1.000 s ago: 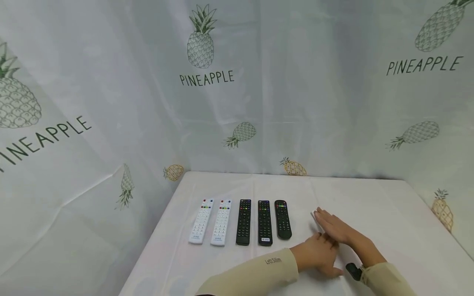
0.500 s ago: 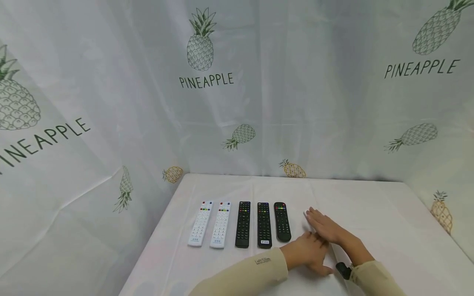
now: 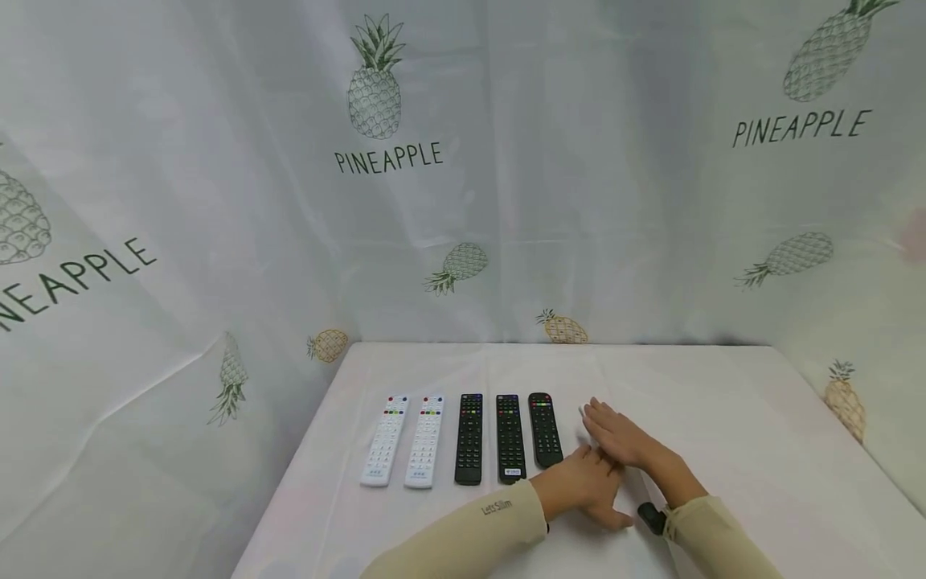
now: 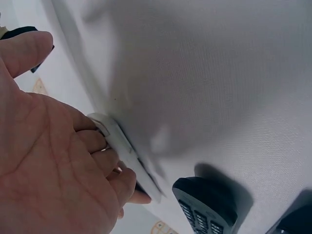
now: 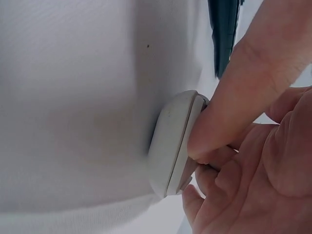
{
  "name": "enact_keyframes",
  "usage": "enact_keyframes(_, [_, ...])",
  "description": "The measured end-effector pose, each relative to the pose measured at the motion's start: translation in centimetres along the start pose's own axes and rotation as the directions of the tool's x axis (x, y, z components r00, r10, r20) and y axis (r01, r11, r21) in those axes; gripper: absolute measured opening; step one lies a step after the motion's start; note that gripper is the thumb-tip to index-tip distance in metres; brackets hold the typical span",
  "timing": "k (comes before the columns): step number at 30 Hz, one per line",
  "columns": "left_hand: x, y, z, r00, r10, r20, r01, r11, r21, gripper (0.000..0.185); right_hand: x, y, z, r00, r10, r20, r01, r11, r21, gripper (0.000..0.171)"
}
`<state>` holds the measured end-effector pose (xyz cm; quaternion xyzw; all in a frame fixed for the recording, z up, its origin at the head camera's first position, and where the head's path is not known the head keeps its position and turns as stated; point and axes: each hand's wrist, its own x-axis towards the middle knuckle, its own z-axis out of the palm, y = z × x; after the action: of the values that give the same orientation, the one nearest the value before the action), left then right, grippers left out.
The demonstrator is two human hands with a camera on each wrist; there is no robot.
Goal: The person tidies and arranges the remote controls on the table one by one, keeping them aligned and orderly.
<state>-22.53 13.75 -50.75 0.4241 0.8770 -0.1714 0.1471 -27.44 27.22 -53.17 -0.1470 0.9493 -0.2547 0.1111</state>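
In the head view both hands overlap to the right of a row of remote controls. Beneath them is a white remote control (image 4: 129, 158), mostly hidden from above and with its buttons out of sight. My left hand (image 3: 589, 486) has its fingers against the side of this remote, thumb spread away. Farther back, my right hand (image 3: 622, 434) stretches its fingers beside the remote; the right wrist view has a thumb (image 5: 219, 117) touching it. The nearest remote in the row is a rounded black one (image 3: 545, 430), just left of the hands.
Left of it lie two more black remotes (image 3: 510, 438) (image 3: 469, 438) and two white remotes (image 3: 425, 442) (image 3: 385, 442), roughly parallel. All rest on a white cloth-covered table (image 3: 723, 418). A pineapple-print curtain (image 3: 542, 201) hangs behind and beside it.
Both hands have slid left with the white remote, narrowing the gap to the rounded black one. The row of remotes keeps its arrangement. The head view has shifted slightly.
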Motion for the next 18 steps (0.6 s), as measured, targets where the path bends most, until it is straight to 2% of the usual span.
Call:
enact_keyframes(8, [-0.1, -0.4, -0.3, 0.999, -0.038, 0.035, 0.038, 0.999, -0.008, 0.083, 0.6, -0.5, 0.4, 1.000, -0.006, -0.021, 0.005, 0.998, -0.055, 0.059])
enact_keyframes(18, [-1.0, -1.4, -0.1, 0.999, -0.033, 0.012, 0.034, 0.999, -0.040, 0.086, 1.3, -0.8, 1.2, 0.999, -0.004, -0.039, 0.002, 0.998, -0.056, 0.060])
